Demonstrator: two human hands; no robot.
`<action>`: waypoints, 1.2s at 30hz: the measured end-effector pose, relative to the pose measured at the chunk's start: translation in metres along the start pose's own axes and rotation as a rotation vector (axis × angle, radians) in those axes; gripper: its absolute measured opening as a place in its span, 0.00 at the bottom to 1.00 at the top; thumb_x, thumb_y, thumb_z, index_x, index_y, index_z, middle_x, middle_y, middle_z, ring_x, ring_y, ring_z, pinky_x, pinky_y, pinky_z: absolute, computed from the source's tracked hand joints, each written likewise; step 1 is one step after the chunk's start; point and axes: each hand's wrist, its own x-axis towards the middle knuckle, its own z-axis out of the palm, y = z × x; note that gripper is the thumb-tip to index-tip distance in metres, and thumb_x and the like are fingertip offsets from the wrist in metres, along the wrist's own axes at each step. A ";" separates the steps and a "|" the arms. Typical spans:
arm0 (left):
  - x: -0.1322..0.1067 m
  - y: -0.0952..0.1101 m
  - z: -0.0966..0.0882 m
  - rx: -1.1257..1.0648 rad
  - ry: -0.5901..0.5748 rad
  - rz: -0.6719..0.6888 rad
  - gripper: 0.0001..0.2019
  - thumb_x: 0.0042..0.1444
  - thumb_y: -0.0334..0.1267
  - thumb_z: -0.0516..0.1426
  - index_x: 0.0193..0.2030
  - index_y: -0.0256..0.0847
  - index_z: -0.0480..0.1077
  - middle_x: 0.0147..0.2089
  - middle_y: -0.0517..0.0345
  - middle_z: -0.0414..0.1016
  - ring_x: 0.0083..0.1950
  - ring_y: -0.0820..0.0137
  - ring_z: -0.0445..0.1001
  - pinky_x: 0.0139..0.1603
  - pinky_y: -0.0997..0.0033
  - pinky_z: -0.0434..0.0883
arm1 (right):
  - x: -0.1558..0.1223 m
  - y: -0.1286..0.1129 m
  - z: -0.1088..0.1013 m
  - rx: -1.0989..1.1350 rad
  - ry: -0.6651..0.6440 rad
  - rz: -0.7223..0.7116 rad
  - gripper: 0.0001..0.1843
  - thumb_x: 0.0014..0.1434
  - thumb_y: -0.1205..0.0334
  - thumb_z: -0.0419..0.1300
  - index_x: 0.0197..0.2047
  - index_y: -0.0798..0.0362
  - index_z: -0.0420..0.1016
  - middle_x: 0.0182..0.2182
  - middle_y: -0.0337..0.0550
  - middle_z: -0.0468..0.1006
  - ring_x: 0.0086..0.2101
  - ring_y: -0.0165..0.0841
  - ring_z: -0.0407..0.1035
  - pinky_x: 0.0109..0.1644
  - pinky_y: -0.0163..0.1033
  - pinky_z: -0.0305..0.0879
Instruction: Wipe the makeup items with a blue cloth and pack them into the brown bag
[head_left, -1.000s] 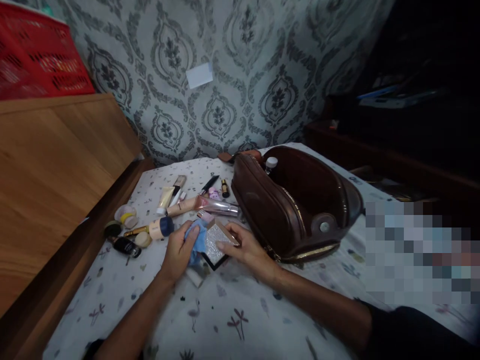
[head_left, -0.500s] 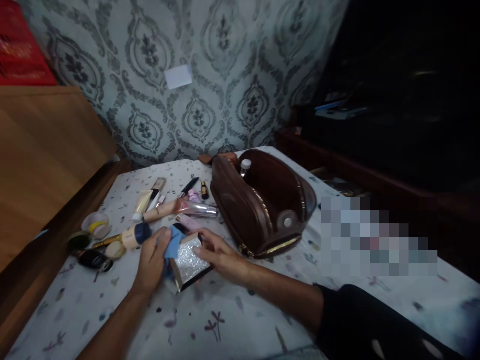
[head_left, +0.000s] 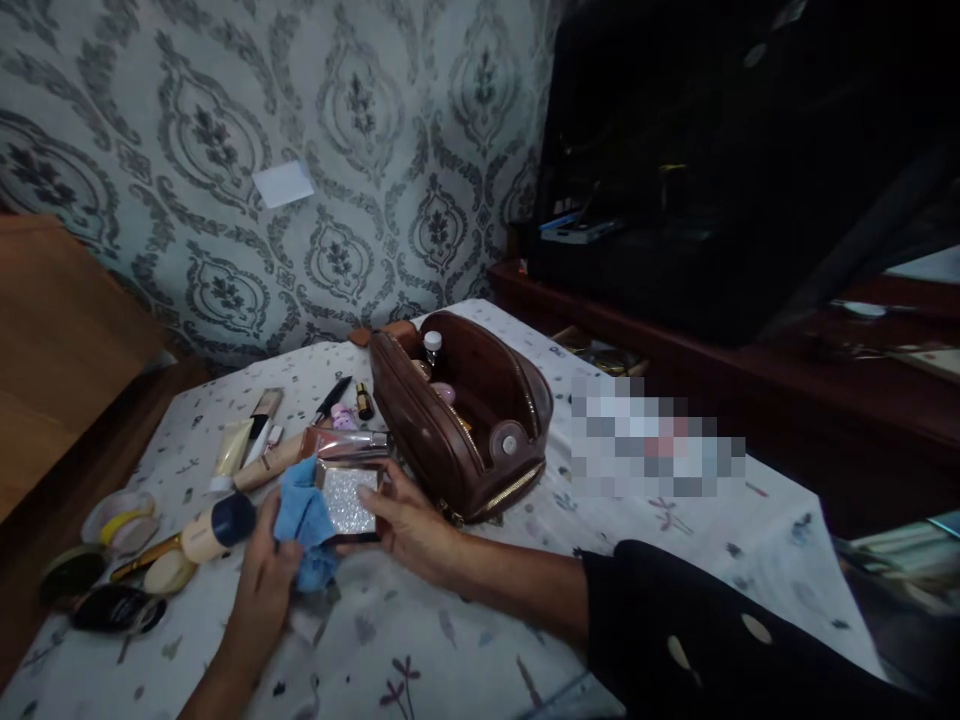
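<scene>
My right hand [head_left: 409, 525] grips a square compact [head_left: 349, 500] with a silver glitter lid and a dark rim, its thumb across the lid. Closed around a blue cloth [head_left: 304, 520], my left hand [head_left: 266, 570] presses it to the compact's left edge. Just beyond the compact lies a pinkish tube with a silver cap [head_left: 349, 443]. A brown leather toiletry bag [head_left: 420, 430] stands unzipped to the right of it, with a white-capped bottle [head_left: 432, 345] and other small items inside.
Left on the patterned tablecloth [head_left: 442, 630] lie a navy-capped bottle [head_left: 217, 527], a cream tube [head_left: 233, 452], a round clear container [head_left: 120, 520] and a black item [head_left: 118, 610]. A dark screen [head_left: 712, 180] rises at the right; a wooden panel [head_left: 67, 350] stands left.
The view has swung right, so the things on the table sit further left. The compact now lies flatter toward me, and more of the blue cloth shows. Both hands keep their holds.
</scene>
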 end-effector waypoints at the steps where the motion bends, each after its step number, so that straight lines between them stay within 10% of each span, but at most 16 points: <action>1: 0.000 0.002 0.001 0.006 -0.037 -0.011 0.30 0.58 0.54 0.60 0.65 0.47 0.65 0.58 0.51 0.76 0.58 0.53 0.75 0.54 0.58 0.77 | 0.000 -0.001 0.000 0.005 0.008 -0.003 0.34 0.47 0.46 0.74 0.51 0.42 0.62 0.47 0.37 0.76 0.38 0.34 0.75 0.36 0.41 0.74; 10: 0.003 0.009 0.001 0.027 0.020 -0.086 0.20 0.60 0.50 0.59 0.53 0.39 0.72 0.43 0.55 0.78 0.44 0.65 0.75 0.45 0.71 0.72 | 0.003 -0.005 0.001 0.008 0.082 0.011 0.25 0.46 0.52 0.75 0.45 0.49 0.73 0.38 0.38 0.79 0.38 0.32 0.74 0.42 0.39 0.70; 17: 0.003 0.009 -0.004 -0.089 0.131 -0.095 0.18 0.60 0.51 0.61 0.47 0.39 0.73 0.38 0.58 0.75 0.39 0.69 0.72 0.41 0.75 0.71 | 0.001 -0.010 0.000 -0.034 0.091 0.073 0.20 0.46 0.53 0.75 0.32 0.52 0.69 0.26 0.32 0.71 0.27 0.25 0.64 0.26 0.30 0.54; 26: 0.003 0.020 0.002 -0.017 0.261 -0.009 0.18 0.62 0.54 0.58 0.47 0.40 0.72 0.41 0.57 0.77 0.44 0.68 0.75 0.45 0.73 0.73 | -0.001 -0.010 0.003 -0.090 -0.075 0.128 0.33 0.45 0.60 0.76 0.54 0.50 0.71 0.41 0.40 0.79 0.37 0.30 0.73 0.36 0.33 0.69; 36: -0.002 0.011 -0.001 0.000 -0.022 0.094 0.33 0.59 0.55 0.59 0.68 0.44 0.61 0.61 0.49 0.72 0.63 0.58 0.70 0.63 0.62 0.69 | -0.001 -0.008 0.001 0.003 0.032 0.074 0.32 0.48 0.63 0.75 0.54 0.47 0.67 0.41 0.39 0.80 0.42 0.34 0.77 0.43 0.37 0.76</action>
